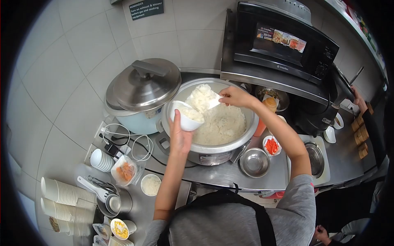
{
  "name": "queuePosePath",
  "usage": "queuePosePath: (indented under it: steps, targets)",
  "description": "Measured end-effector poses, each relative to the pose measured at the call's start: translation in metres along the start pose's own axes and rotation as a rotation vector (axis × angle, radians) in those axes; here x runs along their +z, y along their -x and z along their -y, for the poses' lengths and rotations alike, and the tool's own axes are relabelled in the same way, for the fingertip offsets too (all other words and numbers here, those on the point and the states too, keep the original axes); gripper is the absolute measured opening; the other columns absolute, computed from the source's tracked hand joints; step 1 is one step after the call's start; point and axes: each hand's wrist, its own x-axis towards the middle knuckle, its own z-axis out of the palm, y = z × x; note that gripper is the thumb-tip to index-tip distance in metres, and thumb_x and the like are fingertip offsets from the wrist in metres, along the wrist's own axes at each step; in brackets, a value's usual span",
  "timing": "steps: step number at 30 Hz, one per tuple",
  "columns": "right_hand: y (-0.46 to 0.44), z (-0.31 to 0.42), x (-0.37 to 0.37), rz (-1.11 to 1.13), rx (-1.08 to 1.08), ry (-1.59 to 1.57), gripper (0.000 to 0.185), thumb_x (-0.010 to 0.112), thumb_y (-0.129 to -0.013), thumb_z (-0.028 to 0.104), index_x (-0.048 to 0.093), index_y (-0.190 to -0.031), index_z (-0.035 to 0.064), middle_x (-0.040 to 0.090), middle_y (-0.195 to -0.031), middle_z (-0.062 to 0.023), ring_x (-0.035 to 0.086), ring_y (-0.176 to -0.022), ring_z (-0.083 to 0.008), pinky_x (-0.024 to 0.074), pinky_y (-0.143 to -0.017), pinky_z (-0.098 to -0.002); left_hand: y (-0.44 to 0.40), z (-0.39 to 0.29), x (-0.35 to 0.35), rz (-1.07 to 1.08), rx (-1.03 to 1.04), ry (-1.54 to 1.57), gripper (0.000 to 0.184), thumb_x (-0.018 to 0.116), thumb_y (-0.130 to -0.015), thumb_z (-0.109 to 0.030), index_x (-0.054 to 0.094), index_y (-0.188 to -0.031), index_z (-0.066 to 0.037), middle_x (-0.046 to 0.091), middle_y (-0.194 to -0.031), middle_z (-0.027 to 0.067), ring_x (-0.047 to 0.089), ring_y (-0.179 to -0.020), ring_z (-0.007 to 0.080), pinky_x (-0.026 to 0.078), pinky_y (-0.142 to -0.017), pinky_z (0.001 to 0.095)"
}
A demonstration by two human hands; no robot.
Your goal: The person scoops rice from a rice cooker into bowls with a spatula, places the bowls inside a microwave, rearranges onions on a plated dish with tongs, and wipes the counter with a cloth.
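Over the large open rice cooker (252, 127), my left hand (180, 137) holds a white bowl (191, 124) tilted, with rice in it. My right hand (234, 96) grips a white paddle (214, 101) that carries a big clump of rice (202, 96). The clump is at the bowl's upper rim. More rice (221, 127) fills the cooker below both hands.
A lidded cooker (143, 90) stands at the back left. Nearby are a metal bowl (254, 162), red strips in a bowl (271, 145), a microwave (287, 41) and stacked cups (65, 190). A co-worker's hand (359, 99) is at the right.
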Motion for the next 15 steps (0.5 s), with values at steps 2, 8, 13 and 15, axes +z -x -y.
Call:
queuePosePath:
  steps: [2,8,13,15]
  targets:
    - [0.012,0.023,0.014,-0.081,-0.047,0.033,0.034,0.054,-0.079,0.005,0.054,-0.113,-0.0031,0.061,-0.076,-0.0144,0.058,-0.069,-0.0202,0.0464,-0.066,-0.0291,-0.004,0.008,0.007,0.000,-0.070,0.040,0.071,0.047,-0.083,-0.060,0.033,-0.132,-0.010,0.043,-0.130,0.0102,0.046,-0.117,0.0271,0.036,-0.096,0.0486]
    - [0.059,0.046,0.069,-0.386,-0.256,0.318,0.059,0.046,-0.070,-0.009,0.038,-0.128,-0.0031,0.048,-0.098,-0.0205,0.051,-0.091,-0.0331,0.0475,-0.071,-0.0385,-0.010,0.011,0.017,0.002,-0.195,0.139,0.067,0.050,-0.083,-0.058,0.034,-0.128,-0.011,0.044,-0.127,0.0107,0.048,-0.113,0.0273,0.035,-0.095,0.0515]
    - [0.079,0.070,0.071,-0.437,-0.311,0.483,0.065,0.050,-0.066,-0.011,0.038,-0.130,-0.0026,0.048,-0.094,-0.0165,0.050,-0.089,-0.0303,0.0469,-0.076,-0.0369,-0.005,-0.003,0.023,0.073,-0.233,0.149,0.069,0.049,-0.083,-0.059,0.035,-0.128,-0.009,0.046,-0.125,0.0129,0.046,-0.115,0.0285,0.037,-0.093,0.0522]
    - [0.081,0.067,0.070,-0.397,-0.358,0.458,0.066,0.051,-0.066,-0.011,0.039,-0.130,-0.0009,0.048,-0.093,-0.0154,0.049,-0.088,-0.0295,0.0469,-0.076,-0.0368,-0.003,-0.010,0.018,0.107,-0.246,0.160,0.069,0.050,-0.083,-0.058,0.035,-0.129,-0.009,0.045,-0.127,0.0141,0.045,-0.117,0.0296,0.037,-0.094,0.0530]
